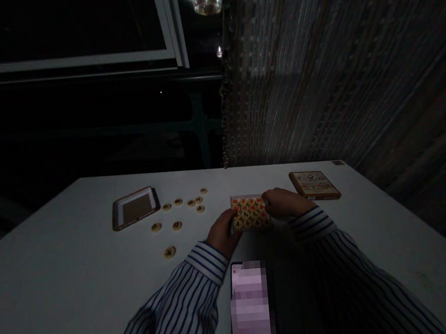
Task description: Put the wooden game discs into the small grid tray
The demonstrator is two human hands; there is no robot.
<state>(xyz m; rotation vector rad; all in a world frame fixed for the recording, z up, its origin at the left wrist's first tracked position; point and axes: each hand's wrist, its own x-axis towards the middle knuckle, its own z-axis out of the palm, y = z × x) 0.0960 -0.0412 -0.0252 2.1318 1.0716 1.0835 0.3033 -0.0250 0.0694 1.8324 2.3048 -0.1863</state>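
Note:
A small white-rimmed tray (pixel 252 230) of Chinese chess pieces (pixel 250 212) is in front of me, the pieces in rows with red characters on the far rows and black on the near ones. My left hand (pixel 224 233) grips the tray's left side, thumb along the edge. At the far right corner, my right hand (pixel 283 202) is closed, its curled fingertips against the tray or a piece; what they pinch is hidden. Several loose pieces with dark characters, one a near piece (pixel 170 252), lie flat to the left.
An open box lid or shallow box (pixel 115 216) lies at the far left, and a printed flat box (pixel 315 184) at the far right. A lit phone (pixel 251 303) rests between my forearms on the white table (pixel 81 281). A bead curtain (pixel 288 69) hangs behind. The light is dim.

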